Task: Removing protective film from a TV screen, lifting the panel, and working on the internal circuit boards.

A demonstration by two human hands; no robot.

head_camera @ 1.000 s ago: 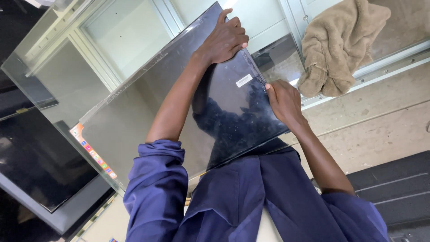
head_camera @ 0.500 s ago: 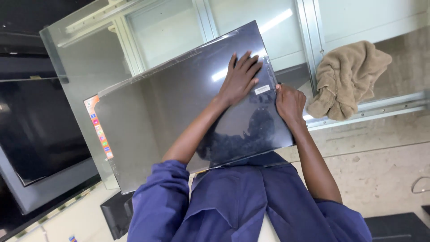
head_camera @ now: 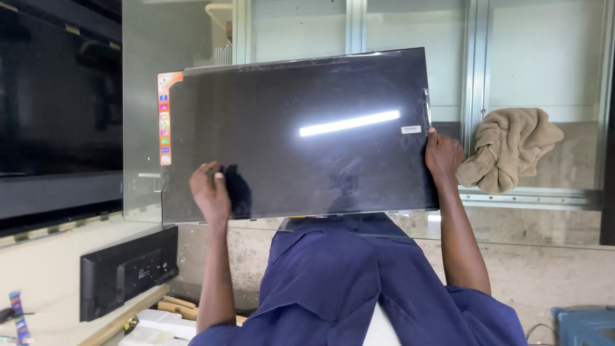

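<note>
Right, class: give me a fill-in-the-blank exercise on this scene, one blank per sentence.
1. The person holds up a large dark ____ with both hands.
2. The right hand grips its right ____.
3. The left hand lies flat on its glossy ____.
4. A crumpled beige ____ hangs on the rail at right.

Missing words: screen panel; edge; front; towel

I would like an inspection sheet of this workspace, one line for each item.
Surface: pale worktop at lower left; concrete floor behind.
Job's things: large dark screen panel held upright, coloured sticker strip on its left edge, small white label near its right edge.
Clutter: tan towel draped on a metal rail; black monitor lying on the worktop; blue box at lower right.
Grippers: left hand flat on the panel face; right hand grips its right edge.
Cables: thin wire beside the blue box.
Surroundings: glass and metal frames behind; dark screens at left.
</note>
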